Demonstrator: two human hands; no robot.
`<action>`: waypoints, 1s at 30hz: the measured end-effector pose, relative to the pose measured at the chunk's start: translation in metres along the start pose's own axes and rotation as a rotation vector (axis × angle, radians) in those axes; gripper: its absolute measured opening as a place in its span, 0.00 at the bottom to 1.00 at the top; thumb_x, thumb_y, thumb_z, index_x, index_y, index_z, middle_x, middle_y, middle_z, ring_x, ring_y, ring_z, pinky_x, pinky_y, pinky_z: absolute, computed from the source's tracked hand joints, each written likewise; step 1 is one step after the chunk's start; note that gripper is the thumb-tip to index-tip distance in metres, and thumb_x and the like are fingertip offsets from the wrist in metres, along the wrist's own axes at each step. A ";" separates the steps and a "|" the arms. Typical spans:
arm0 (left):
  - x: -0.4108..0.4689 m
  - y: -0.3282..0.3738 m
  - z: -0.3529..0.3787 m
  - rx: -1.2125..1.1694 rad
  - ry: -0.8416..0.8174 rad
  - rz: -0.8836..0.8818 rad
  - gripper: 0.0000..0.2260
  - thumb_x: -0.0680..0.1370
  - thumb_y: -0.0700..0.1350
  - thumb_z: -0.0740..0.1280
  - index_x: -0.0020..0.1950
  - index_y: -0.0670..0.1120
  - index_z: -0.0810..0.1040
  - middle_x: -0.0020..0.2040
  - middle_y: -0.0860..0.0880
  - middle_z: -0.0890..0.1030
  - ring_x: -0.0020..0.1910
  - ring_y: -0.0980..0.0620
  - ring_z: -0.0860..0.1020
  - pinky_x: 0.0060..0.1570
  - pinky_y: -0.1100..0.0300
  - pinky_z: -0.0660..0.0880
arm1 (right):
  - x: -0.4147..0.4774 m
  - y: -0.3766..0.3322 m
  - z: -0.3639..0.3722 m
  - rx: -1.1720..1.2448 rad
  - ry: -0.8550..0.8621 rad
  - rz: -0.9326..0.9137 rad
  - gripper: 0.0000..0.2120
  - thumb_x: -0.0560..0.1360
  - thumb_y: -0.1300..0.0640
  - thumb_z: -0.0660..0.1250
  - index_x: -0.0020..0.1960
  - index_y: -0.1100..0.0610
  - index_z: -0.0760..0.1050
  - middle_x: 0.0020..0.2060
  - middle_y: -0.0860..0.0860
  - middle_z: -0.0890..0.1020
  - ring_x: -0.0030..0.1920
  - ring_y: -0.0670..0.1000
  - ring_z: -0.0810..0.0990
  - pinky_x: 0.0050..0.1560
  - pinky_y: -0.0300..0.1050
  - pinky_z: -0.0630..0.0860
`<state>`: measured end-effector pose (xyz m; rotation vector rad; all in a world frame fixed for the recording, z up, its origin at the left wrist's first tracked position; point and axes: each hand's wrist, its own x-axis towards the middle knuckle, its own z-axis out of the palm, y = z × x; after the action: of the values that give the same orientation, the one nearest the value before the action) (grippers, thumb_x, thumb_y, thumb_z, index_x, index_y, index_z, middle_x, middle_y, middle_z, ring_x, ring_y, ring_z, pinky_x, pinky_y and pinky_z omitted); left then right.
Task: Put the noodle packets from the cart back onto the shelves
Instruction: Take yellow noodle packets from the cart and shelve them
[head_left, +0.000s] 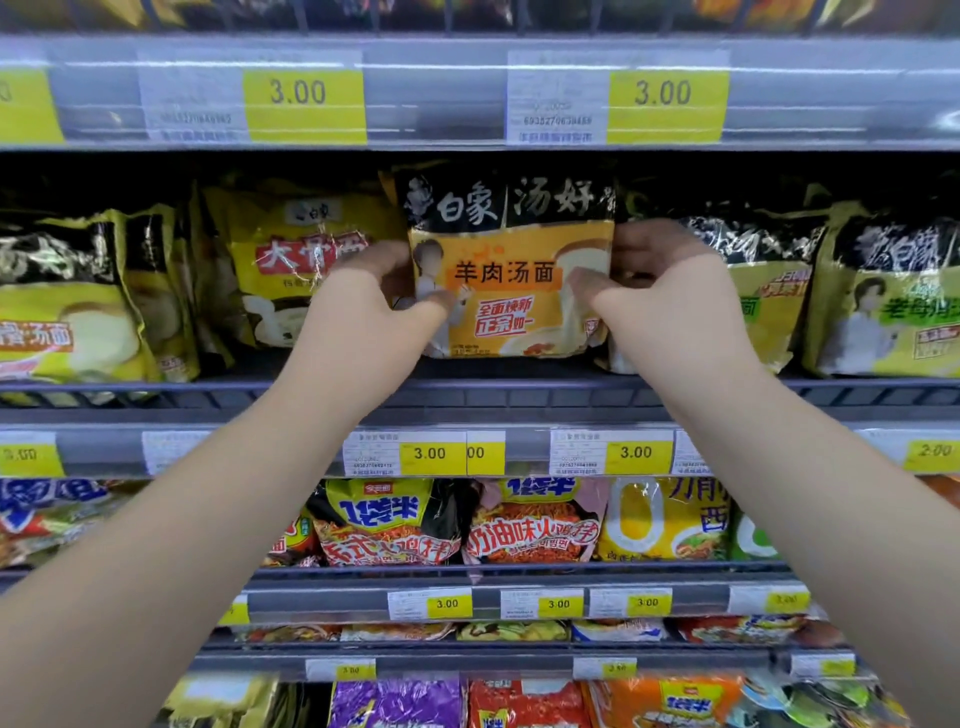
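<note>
At the left of the middle shelf (156, 400) stand yellow packets (296, 260), leaning a little. Next comes the left hand (374, 296), thumb on the front of the orange noodle packet (511, 270) and fingers curled round its left edge, pinching it. The packet stands upright at the centre of that shelf, and its bottom edge appears to rest on the shelf floor. Its printed face is turned out toward the aisle, with the black band of lettering at the top. Its long axis runs roughly vertical, though the shape is close to square. The right hand (660, 280) mirrors the left — thumb in front, fingers wrapped behind the right edge and clamped on it. Just beside it, further right, stand green-yellow packets (769, 291). Going by the glossy, crinkled wrap, the packet is probably light, soft-skinned and a bit slippery, with a brittle noodle block inside that could crack if squeezed — so the two side edges, held lightly, look like the best grip. It likely needs only a gentle push to seat it.
</note>
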<state>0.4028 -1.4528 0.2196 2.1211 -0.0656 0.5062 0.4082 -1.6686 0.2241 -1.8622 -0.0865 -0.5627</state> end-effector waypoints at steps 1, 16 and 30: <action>0.001 -0.002 0.000 0.028 0.003 0.009 0.17 0.79 0.50 0.72 0.68 0.51 0.78 0.58 0.53 0.83 0.57 0.53 0.80 0.50 0.62 0.75 | 0.001 0.002 0.000 -0.031 -0.002 -0.008 0.11 0.75 0.57 0.75 0.56 0.49 0.80 0.46 0.42 0.86 0.47 0.42 0.85 0.48 0.40 0.83; -0.003 -0.011 0.000 0.200 -0.064 0.071 0.08 0.78 0.52 0.74 0.52 0.54 0.77 0.44 0.61 0.79 0.40 0.64 0.75 0.28 0.76 0.66 | -0.011 0.016 -0.005 -0.271 -0.022 -0.099 0.08 0.75 0.55 0.76 0.52 0.53 0.79 0.39 0.39 0.83 0.42 0.36 0.82 0.37 0.26 0.75; 0.002 -0.015 -0.001 0.102 0.029 0.015 0.07 0.77 0.52 0.75 0.47 0.54 0.77 0.44 0.56 0.81 0.43 0.61 0.80 0.32 0.77 0.69 | -0.005 0.022 -0.022 -0.423 -0.054 -0.093 0.04 0.76 0.52 0.76 0.48 0.49 0.83 0.36 0.38 0.83 0.35 0.37 0.81 0.36 0.30 0.73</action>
<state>0.4078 -1.4431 0.2096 2.2140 -0.0400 0.5591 0.4041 -1.6952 0.2086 -2.2938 -0.0954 -0.6305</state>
